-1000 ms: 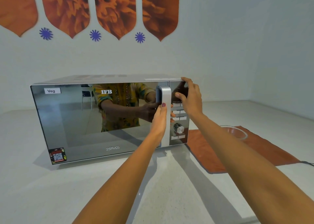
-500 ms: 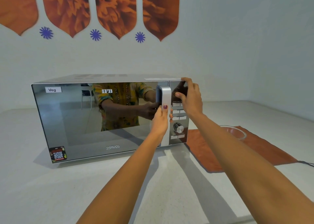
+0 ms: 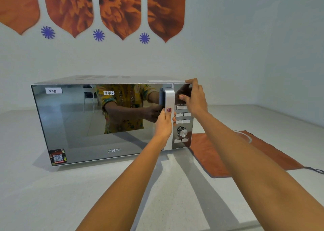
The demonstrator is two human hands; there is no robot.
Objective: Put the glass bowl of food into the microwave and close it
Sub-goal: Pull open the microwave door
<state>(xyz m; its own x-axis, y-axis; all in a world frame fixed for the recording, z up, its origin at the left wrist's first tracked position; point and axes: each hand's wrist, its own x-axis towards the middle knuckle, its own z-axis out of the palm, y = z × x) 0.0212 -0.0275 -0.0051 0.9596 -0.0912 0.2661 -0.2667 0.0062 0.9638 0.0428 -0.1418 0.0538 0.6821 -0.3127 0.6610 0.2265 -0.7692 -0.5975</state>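
Observation:
A silver microwave point(image 3: 78, 125) with a mirrored door stands on the white counter, its door closed. My left hand point(image 3: 164, 120) is wrapped around the vertical silver door handle point(image 3: 169, 97). My right hand point(image 3: 194, 99) is braced on the microwave's top right corner, thumb against the control panel. The glass bowl point(image 3: 245, 136) sits on an orange cloth to the right of the microwave, mostly hidden behind my right forearm; only part of its clear rim shows, and its contents cannot be seen.
The orange cloth point(image 3: 210, 153) lies flat right of the microwave, with a dark cord point(image 3: 315, 170) at its far right corner. The white counter point(image 3: 52, 195) stretches in front. A wall with orange petal shapes stands behind.

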